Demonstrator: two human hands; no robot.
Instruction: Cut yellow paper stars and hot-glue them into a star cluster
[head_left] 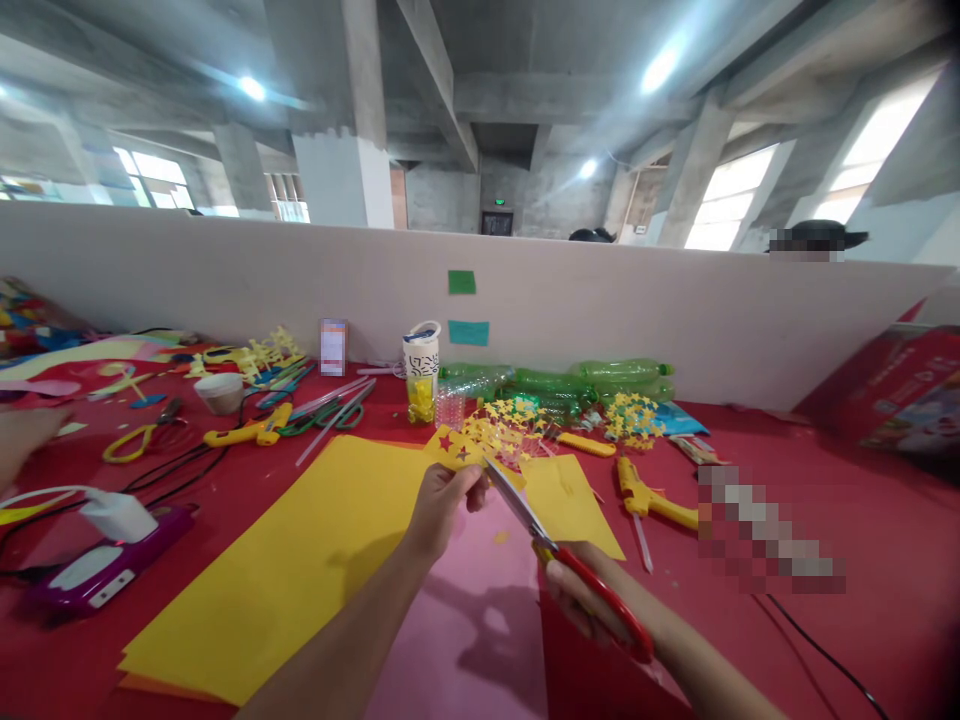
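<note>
My left hand [444, 505] pinches a small piece of yellow paper [442, 446] that has star-shaped holes cut in it. My right hand [585, 590] is closed around the red-handled scissors [536, 535], whose blades point up and left to the edge of that piece. Below both hands lies a pink sheet [465, 620], with a small yellow scrap on it. Large yellow sheets [300, 560] are stacked to the left, and a smaller yellow sheet [574, 500] lies to the right. Yellow paper stars [502, 430] are heaped just beyond the held piece.
Green plastic bottles [555, 385] lie along the white partition [225, 280]. Yellow glue guns [652, 500] rest right and left. A purple power strip [112, 575], a cup [219, 392] and a phone [333, 347] are at left. Another person's arm [26, 440] shows at the left edge.
</note>
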